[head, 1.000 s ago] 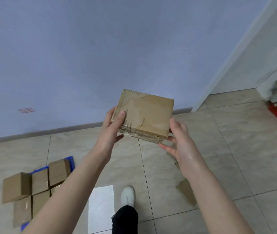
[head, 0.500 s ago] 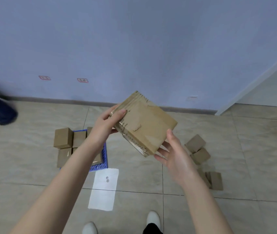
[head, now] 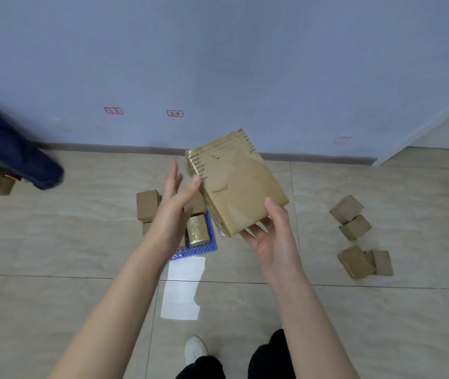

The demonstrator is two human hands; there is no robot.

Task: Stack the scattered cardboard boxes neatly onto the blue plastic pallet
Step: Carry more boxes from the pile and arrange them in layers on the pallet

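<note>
Back wall (head: 245,64) plain, pale blue-violet, evenly lit, no hard shadows. Two small red-bordered labels on it, one left (head: 113,110), one right (head: 175,113); the writing is too small to read. Dark grey baseboard (head: 108,147) runs along the wall's foot. At right, the blue wall meets a white wall (head: 447,129) at a slanting corner. Floor (head: 53,242) is large beige glossy tiles with faint veining and thin dark grout lines. White rectangular patch (head: 183,285) on the floor, lying across a grout line; paper or glare, cannot tell. Blurred dark navy shape (head: 12,151) at the left edge.
</note>
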